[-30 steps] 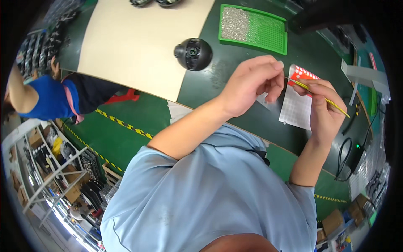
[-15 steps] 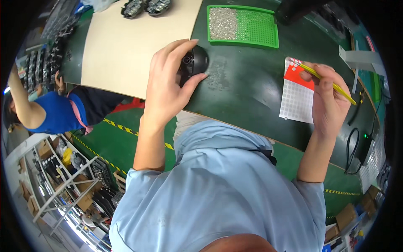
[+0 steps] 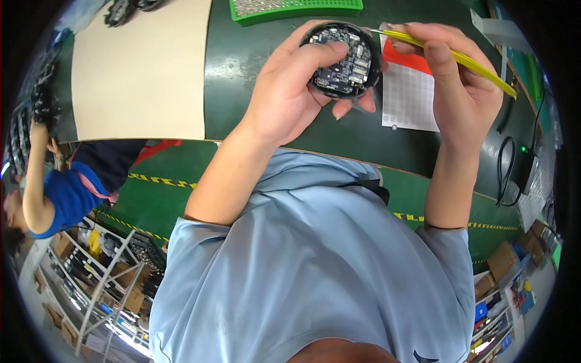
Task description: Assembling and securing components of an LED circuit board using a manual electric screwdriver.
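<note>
A round black dome camera housing (image 3: pixel 344 83) rests in my left hand (image 3: pixel 275 97), its open back facing up. The thumb presses on the circuit board inside, which carries several white connectors, while my other fingers curl underneath. Pinched in my right hand (image 3: pixel 463 91) is a pair of yellow tweezers (image 3: pixel 481 68), their thin metal tip close to the housing's right rim. Whether the tip holds anything is too small to tell. Below the tweezers lies a white sheet of round stickers (image 3: pixel 408 100) with a red upper part (image 3: pixel 407 59), partly covered by my right hand.
Beyond my hands is a green tray (image 3: pixel 296 16) of small metal parts. A beige board (image 3: pixel 142 72) covers the table's left, with black assemblies (image 3: pixel 120 12) at its far edge. A black cable (image 3: pixel 503 172) lies at right. Another person (image 3: pixel 75 193) works at left.
My left hand has lifted the black housing off the table and turned its circuit-board side up, moving right. The tweezers have gone from the sticker sheet to the housing's rim. The view has shifted.
</note>
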`<state>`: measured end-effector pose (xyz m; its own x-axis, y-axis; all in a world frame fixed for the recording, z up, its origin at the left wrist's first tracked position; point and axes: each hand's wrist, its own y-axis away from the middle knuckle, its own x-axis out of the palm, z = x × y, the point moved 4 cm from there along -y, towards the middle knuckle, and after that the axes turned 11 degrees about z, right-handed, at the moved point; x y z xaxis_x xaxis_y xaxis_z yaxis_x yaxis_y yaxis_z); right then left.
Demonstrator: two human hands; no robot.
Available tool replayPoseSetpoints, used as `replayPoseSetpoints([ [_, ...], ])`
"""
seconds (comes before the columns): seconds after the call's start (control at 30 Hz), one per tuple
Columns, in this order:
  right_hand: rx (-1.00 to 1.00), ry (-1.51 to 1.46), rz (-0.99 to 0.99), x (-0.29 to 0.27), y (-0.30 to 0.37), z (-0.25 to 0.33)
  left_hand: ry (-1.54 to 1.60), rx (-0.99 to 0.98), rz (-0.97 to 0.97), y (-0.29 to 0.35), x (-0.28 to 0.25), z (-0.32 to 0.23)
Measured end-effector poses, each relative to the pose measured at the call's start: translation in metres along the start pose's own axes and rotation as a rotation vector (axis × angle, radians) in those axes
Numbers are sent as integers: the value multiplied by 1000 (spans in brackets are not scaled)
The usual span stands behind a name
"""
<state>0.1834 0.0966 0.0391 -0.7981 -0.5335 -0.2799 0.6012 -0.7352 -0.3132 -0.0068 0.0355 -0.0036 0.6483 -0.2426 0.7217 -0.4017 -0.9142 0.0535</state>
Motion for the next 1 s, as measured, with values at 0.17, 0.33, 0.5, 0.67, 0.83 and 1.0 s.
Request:
replayPoseSetpoints([
  [0.17, -32, 4, 26, 8, -5, -1, 38, 43, -19, -2, 2, 5],
  [0.33, -16, 20, 19, 12, 0, 1, 10, 7, -7, -4, 6, 7],
  [0.5, -56, 55, 29, 11, 0, 6, -88, -6, -43, 0, 10, 5],
  [0.67, -67, 61, 45, 15, -3, 8, -89, -2, -60, 1, 9, 4],
  [0.83, -64, 80, 38, 16, -3, 9, -97, 3, -55, 1, 8, 6],
  [1.0, -55, 78, 57, 15, -4, 10, -97, 4, -53, 1, 8, 6],
])
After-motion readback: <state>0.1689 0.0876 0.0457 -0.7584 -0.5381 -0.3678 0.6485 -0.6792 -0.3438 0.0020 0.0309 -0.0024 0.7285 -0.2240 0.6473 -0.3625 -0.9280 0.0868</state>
